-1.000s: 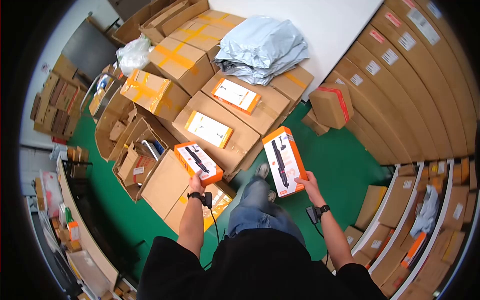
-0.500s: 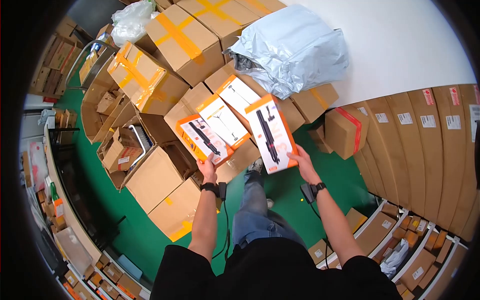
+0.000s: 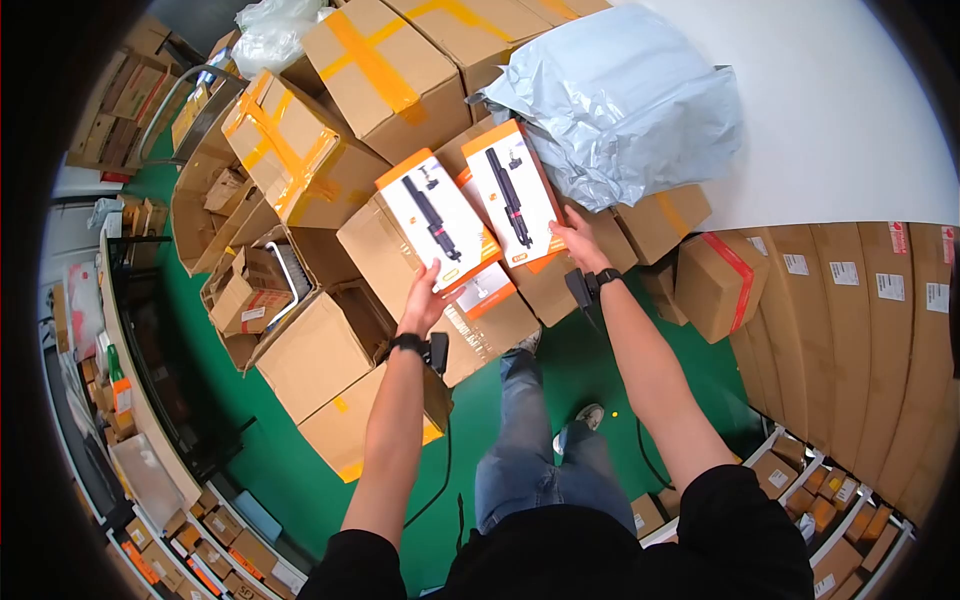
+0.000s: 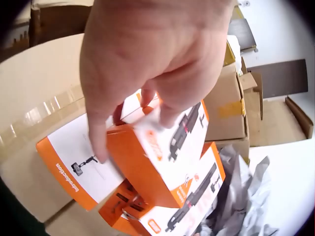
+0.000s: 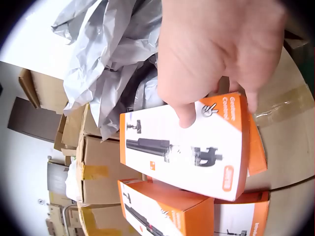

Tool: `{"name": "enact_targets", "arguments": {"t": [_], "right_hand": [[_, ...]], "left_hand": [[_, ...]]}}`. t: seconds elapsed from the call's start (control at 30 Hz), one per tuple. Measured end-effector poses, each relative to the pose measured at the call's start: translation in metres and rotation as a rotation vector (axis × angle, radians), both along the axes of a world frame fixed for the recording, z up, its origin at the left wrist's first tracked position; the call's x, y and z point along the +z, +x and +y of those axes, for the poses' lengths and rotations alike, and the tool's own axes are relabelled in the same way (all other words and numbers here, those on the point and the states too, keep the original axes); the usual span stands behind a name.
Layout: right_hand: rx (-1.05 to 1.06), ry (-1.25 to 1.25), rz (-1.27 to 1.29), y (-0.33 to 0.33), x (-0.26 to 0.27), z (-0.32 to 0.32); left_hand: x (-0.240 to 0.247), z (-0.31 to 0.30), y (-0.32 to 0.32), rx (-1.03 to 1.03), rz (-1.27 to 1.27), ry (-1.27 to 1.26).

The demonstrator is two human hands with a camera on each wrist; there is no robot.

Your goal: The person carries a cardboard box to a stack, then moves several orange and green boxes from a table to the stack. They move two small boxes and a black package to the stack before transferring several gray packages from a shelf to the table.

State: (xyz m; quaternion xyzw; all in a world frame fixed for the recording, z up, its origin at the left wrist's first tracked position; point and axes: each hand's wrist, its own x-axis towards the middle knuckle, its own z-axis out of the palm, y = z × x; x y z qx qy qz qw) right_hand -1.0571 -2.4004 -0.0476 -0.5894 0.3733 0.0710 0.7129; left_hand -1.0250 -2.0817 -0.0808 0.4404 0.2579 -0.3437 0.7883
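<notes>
My left hand (image 3: 424, 302) grips the near end of an orange-and-white tripod box (image 3: 436, 218), its thumb on the printed white face. A second box of the same kind (image 3: 508, 190) is held by my right hand (image 3: 580, 242) at its near right edge, thumb on top in the right wrist view. Both printed faces show a black stick with a phone clamp. The two held boxes lie side by side over two flat boxes; one flat box (image 4: 83, 160) reads "Introduction" in the left wrist view, the other's orange edge (image 5: 258, 147) peeks out beneath the right-hand box.
Large cartons (image 3: 505, 330) carry the small boxes. A grey plastic mailer bag (image 3: 630, 110) lies just right of them. Open cartons (image 3: 245, 290) stand at the left, flat cartons (image 3: 830, 330) lean on the right wall, and shelves (image 3: 800, 500) stand behind at lower right.
Both hands have moved forward with their boxes, from in front of the carton pile to over the flat boxes, which are now mostly covered. The two held boxes have come closer together.
</notes>
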Motion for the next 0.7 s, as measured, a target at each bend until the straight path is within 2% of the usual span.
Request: {"name": "enact_targets", "arguments": {"t": [0.1,0.13,0.17,0.23,0.3,0.33,0.4,0.43,0.47,0.5,0.53,0.57,0.6,0.63,0.67,0.7], "right_hand": [[0.031,-0.098,-0.003,-0.014,-0.013,0.001],[0.036,-0.105,-0.135,-0.025,-0.055,-0.004],[0.054,-0.108,-0.147,-0.039,-0.053,-0.004],[0.161,-0.443,-0.135,-0.094,-0.037,0.005],[0.232,-0.471,-0.2,-0.163,-0.076,0.0],[0.399,-0.579,-0.106,-0.2,-0.09,-0.008],[0.598,-0.597,-0.107,-0.285,-0.067,-0.004],[0.695,-0.52,-0.047,-0.328,-0.069,-0.006],[0.81,-0.596,-0.073,-0.373,-0.071,-0.008],[0.95,-0.685,-0.134,-0.422,-0.081,-0.013],[1.103,-0.759,-0.042,-0.459,-0.075,-0.02],[1.228,-0.7,0.128,-0.487,-0.068,-0.027],[1.176,-0.742,0.062,-0.535,-0.096,-0.049],[1.249,-0.766,0.146,-0.568,-0.11,-0.064],[1.223,-0.741,0.225,-0.596,-0.121,-0.076],[1.348,-0.757,0.36,-0.619,-0.125,-0.087]], "left_hand": [[-0.04,-0.007,-0.008,-0.1,0.068,0.273],[-0.041,-0.007,-0.014,-0.046,0.048,0.285],[-0.038,-0.003,-0.025,-0.025,0.039,0.28],[-0.023,0.01,-0.062,0.009,-0.103,0.288],[0.001,0.03,-0.122,-0.06,-0.085,0.399],[-0.006,0.049,-0.158,-0.092,-0.106,0.44],[-0.016,0.094,-0.248,-0.182,-0.152,0.588],[-0.034,0.121,-0.297,-0.239,-0.247,0.815],[-0.08,0.158,-0.359,-0.153,-0.381,0.853],[-0.064,0.181,-0.419,-0.131,-0.378,0.876],[-0.011,0.19,-0.466,-0.319,-0.185,1.095],[0.012,0.204,-0.526,-0.282,-0.103,1.139],[-0.007,0.23,-0.596,-0.233,-0.162,1.171],[-0.005,0.248,-0.656,-0.225,0.004,1.178],[-0.014,0.267,-0.722,-0.163,0.101,1.18],[-0.015,0.28,-0.785,-0.116,0.206,1.2]]}}
